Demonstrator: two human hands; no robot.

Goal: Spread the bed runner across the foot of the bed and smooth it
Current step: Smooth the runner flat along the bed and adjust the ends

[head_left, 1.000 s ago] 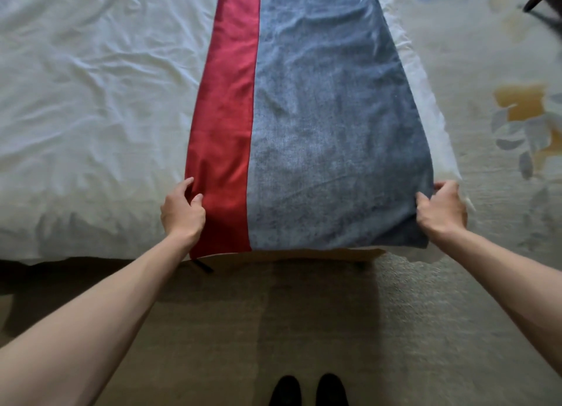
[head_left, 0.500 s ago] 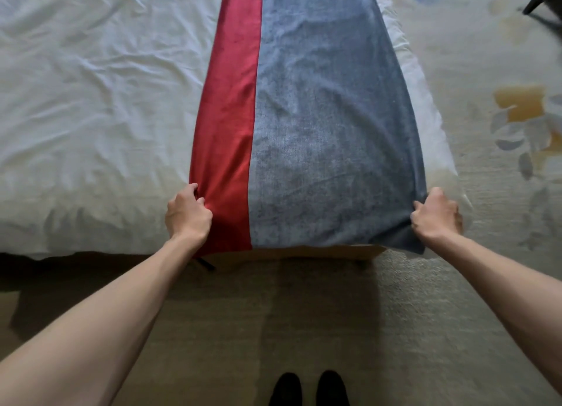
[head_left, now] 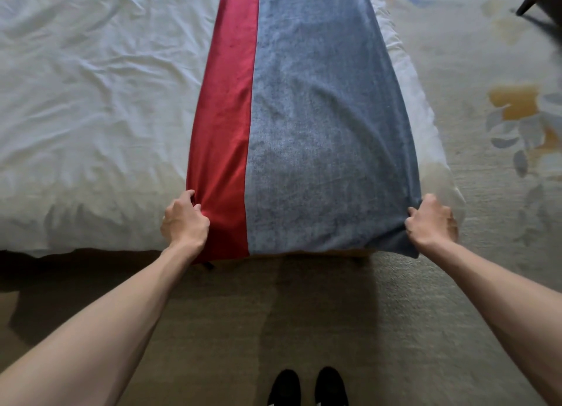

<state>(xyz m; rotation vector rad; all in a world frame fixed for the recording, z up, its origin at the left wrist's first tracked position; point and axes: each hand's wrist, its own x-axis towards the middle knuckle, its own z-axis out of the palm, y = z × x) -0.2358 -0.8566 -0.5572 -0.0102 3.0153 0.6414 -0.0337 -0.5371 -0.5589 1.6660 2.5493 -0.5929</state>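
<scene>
Head view, looking down the bed: a person stands at the near edge of a white bed [head_left: 91, 117] with both hands clenched on a runner [head_left: 304, 132] that lies along the foot and stretches straight away from them. Left hand [head_left: 185, 221] is closed in a fist on the red edge of the cloth, fingers curled round a gather of it; right hand [head_left: 431, 220] is closed the same way on the grey-blue corner, a small tuck of fabric bunched just ahead of the knuckles. Between the two fists the runner's near end folds over the mattress edge and hangs a little below it. Beyond the hands the cloth lies flat on the sheet, with only faint ripples near the grip. Below the wrists a pair of black shoes [head_left: 307, 387] stands on carpet [head_left: 456, 329].

By its look the runner is a soft, light woven cloth that gives wherever it is pulled, so it would seem to need a hold at both outer edges together, as here, to draw evenly. A tug on one side alone would likely skew the red stripe. Once released, the bunched corners will probably want a flat palm run outward to settle them.
</scene>
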